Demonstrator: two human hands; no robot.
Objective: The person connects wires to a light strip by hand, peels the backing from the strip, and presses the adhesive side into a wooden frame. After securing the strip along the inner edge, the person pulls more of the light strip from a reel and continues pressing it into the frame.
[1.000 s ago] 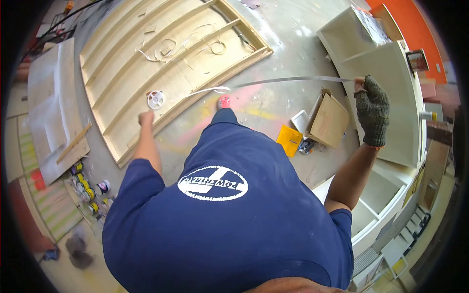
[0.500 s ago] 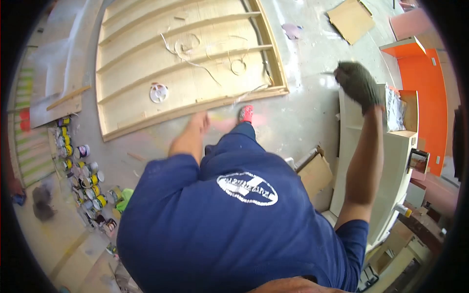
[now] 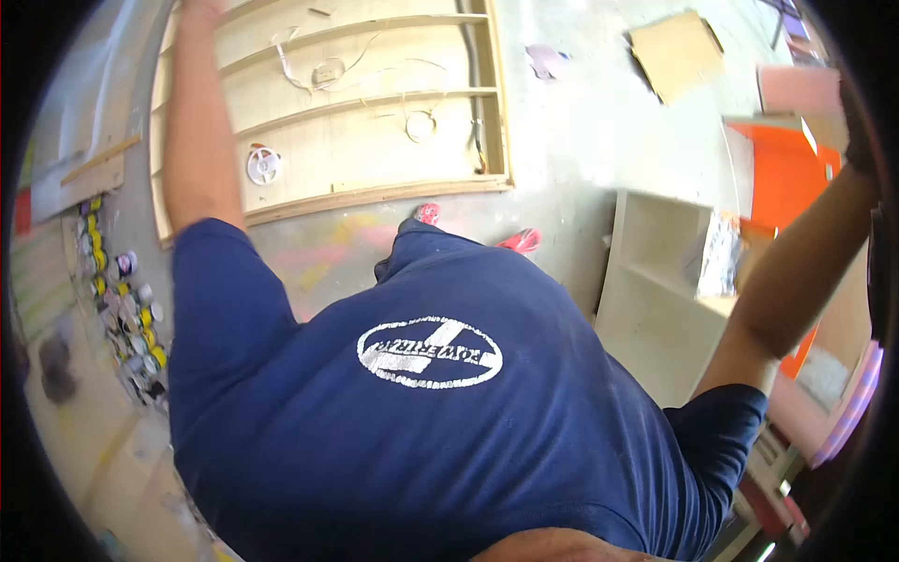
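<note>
My left arm reaches up over the wooden frame panel [image 3: 328,197], and only the wrist end of my left hand [image 3: 201,7] shows at the top edge. Its fingers are out of view. At the far right, my right hand [image 3: 857,136] wears a dark glove and is raised at the dark rim of the picture; its fingers cannot be made out. Inside the slatted panel lie a white reel [image 3: 264,166], loose pale strips [image 3: 287,64] and a coiled ring of strip [image 3: 420,126]. An orange cabinet [image 3: 770,173] is nearest to my right forearm.
Paint cans [image 3: 140,351] crowd the floor at left. A white shelf unit [image 3: 646,304] stands at right, with a plastic-wrapped item [image 3: 719,253] at its end. Cardboard [image 3: 676,54] lies on the floor at the back. My red shoes [image 3: 521,241] are by the panel's near edge.
My left hand has swung up and left to the top edge. My gloved right hand has moved out to the right rim. The view has shifted, and a second shoe now shows.
</note>
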